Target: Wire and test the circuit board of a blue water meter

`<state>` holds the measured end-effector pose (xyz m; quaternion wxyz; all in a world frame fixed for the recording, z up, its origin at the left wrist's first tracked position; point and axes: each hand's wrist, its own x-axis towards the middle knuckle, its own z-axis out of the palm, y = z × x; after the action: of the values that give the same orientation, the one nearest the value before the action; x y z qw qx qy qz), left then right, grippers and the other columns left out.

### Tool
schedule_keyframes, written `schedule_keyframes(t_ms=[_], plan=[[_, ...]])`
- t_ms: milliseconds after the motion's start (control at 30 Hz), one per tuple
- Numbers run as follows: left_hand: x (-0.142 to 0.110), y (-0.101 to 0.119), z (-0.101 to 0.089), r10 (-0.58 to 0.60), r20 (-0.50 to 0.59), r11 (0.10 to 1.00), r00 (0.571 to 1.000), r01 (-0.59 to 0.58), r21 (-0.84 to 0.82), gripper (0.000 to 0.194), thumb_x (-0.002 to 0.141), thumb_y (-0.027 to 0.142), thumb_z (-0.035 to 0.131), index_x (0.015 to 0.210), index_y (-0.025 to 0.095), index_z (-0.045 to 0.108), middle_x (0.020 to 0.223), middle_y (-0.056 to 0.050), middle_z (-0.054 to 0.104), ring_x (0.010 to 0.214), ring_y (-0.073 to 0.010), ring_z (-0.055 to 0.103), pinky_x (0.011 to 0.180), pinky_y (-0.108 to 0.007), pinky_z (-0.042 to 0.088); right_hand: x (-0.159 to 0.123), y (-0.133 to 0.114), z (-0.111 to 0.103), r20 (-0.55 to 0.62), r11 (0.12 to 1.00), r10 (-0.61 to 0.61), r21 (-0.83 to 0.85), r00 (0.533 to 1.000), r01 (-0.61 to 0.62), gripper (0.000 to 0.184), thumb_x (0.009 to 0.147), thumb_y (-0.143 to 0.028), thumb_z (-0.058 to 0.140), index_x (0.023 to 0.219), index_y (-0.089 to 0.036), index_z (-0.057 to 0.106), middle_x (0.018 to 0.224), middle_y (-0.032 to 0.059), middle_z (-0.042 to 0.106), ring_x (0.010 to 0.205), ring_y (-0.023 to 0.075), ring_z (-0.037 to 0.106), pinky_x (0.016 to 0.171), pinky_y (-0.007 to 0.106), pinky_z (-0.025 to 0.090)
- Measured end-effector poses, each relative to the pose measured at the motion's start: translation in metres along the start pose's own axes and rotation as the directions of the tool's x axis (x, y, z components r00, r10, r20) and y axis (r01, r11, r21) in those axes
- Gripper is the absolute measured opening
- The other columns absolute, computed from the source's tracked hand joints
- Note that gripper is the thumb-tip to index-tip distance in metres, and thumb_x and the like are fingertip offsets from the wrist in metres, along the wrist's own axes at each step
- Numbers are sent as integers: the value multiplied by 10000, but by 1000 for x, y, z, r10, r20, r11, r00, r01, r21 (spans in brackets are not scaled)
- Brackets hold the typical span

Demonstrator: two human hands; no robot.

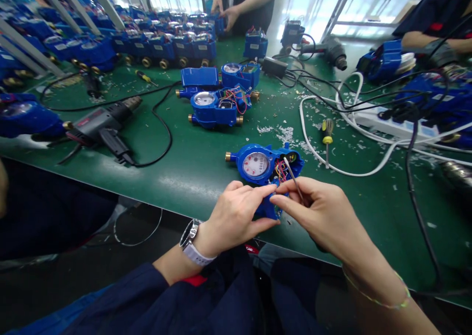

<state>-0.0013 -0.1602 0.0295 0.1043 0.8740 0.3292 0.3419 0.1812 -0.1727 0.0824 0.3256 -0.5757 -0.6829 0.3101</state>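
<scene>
A blue water meter [255, 164] lies at the table's near edge, its round dial facing up and its side compartment uncovered. Coloured wires [281, 170] run out of that compartment towards a smaller blue housing part [266, 208] at the near side. My left hand [239, 209] grips this part between fingers and thumb. In my right hand [324, 209] is a thin metal rod [294, 178] with a pale tip, slanting over the wires. Its rear end is hidden in the palm. The fingertips of both hands nearly meet at the wires.
Beyond the meter sit other blue meters [214, 110]. A heat gun [101, 124] lies left; a yellow screwdriver [327, 131], white cable [354, 172] and power strip [391, 121] lie right. Scraps [283, 132] litter the green table [191, 165]. A co-worker's hands [232, 16] are opposite.
</scene>
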Motion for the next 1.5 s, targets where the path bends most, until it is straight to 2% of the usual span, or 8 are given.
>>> schedule_keyframes(t_ms=[367, 533, 967, 1100, 1200, 1300, 1400, 1500], plan=[[-3, -7, 1, 42, 48, 998, 998, -40, -43, 535, 874, 433, 668, 1256, 96, 502, 978, -93, 741, 835, -209, 705, 745, -341, 494, 18, 5, -10, 317, 981, 152, 71, 936, -183, 252, 786, -384, 592, 686, -165, 665, 481, -38, 476, 423, 98, 390, 403, 228, 269], [-2, -7, 0, -12, 55, 995, 998, 17, -98, 533, 832, 441, 713, 1220, 121, 536, 978, -87, 752, 818, -217, 712, 740, -353, 509, 16, 3, -6, 285, 998, 49, -58, 957, -33, 197, 803, -303, 547, 653, -182, 587, 492, -51, 417, 459, 96, 356, 423, 223, 252], [0, 4, 1, -142, 44, 943, 989, 149, -299, 545, 735, 418, 810, 1159, 166, 579, 1022, -60, 759, 839, -197, 722, 787, -330, 536, 18, 20, -1, 294, 991, -66, 134, 953, 27, 81, 730, -236, 512, 659, -197, 506, 531, -78, 332, 477, 90, 303, 447, 232, 264], [-1, -1, -1, -234, 33, 940, 972, 235, -248, 534, 740, 430, 796, 1165, 174, 599, 883, -37, 757, 780, -202, 713, 748, -343, 545, 9, 9, -10, 291, 978, -202, 116, 935, 176, 112, 702, -169, 503, 612, -210, 449, 528, -80, 316, 462, 77, 306, 448, 224, 263], [-3, -7, -4, -332, 21, 917, 943, 327, -229, 549, 761, 419, 776, 1218, 178, 589, 848, -30, 741, 776, -200, 695, 744, -357, 556, -3, 7, -25, 211, 969, -239, 106, 948, 221, 156, 728, -149, 539, 600, -209, 475, 512, -67, 375, 446, 79, 355, 438, 224, 286], [-5, -10, -6, -327, 57, 877, 943, 326, -352, 558, 772, 388, 760, 1253, 177, 572, 974, -56, 732, 812, -184, 689, 780, -354, 572, -11, 15, -42, -4, 982, -60, 181, 998, 60, 133, 802, -241, 632, 681, -210, 586, 529, -39, 506, 401, 85, 394, 381, 223, 289], [-8, -12, -4, -353, 158, 762, 922, 382, -523, 576, 762, 335, 760, 1269, 162, 549, 1007, -67, 728, 857, -184, 696, 806, -340, 577, -14, 31, -56, -182, 964, 115, 257, 977, -65, 181, 794, -359, 710, 749, -222, 601, 634, -5, 612, 355, 82, 390, 334, 233, 272], [-13, -18, -3, -381, 257, 627, 888, 452, -634, 588, 765, 308, 748, 1288, 162, 524, 1020, -78, 730, 899, -195, 691, 830, -350, 563, -16, 51, -62, -265, 987, 146, 101, 953, -123, 228, 813, -440, 697, 814, -230, 609, 712, 31, 660, 388, 113, 437, 362, 260, 307]])
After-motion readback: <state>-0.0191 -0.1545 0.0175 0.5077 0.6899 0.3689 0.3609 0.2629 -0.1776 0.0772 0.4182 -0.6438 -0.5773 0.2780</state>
